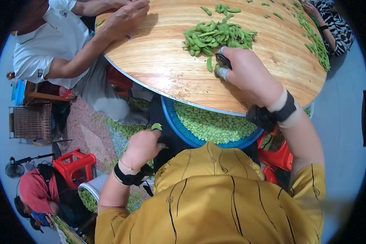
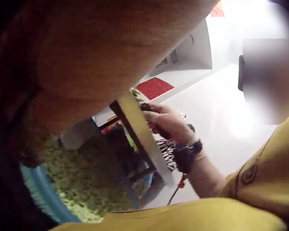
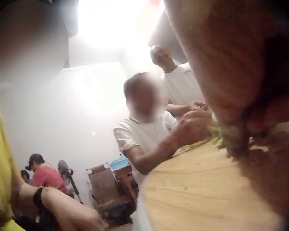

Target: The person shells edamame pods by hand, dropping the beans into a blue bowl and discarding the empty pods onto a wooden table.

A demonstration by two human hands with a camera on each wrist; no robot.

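My left hand [image 1: 140, 148] is lowered beside the blue tub [image 1: 168, 120], with a green soybean pod [image 1: 156, 126] pinched at its fingertips. Over the round wooden table [image 1: 158, 81], my right hand [image 1: 250, 71] reaches to the near edge of a heap of soybean pods [image 1: 215, 36]. Its thumb and a fingertip are wrapped in whitish tape, and they hold a small black object [image 1: 223, 61] whose kind I cannot tell. A single pod [image 1: 209, 64] lies just left of these fingertips. Shelled green beans [image 1: 215, 124] fill the tub below the table edge.
A person in a white shirt [image 1: 49, 44] works at the table's left, and another in a zebra-patterned top [image 1: 337, 30] at the right beside more pods [image 1: 317, 46]. Red stools [image 1: 74, 164], a white bucket [image 1: 95, 185] and a fan [image 1: 14, 168] stand on the left.
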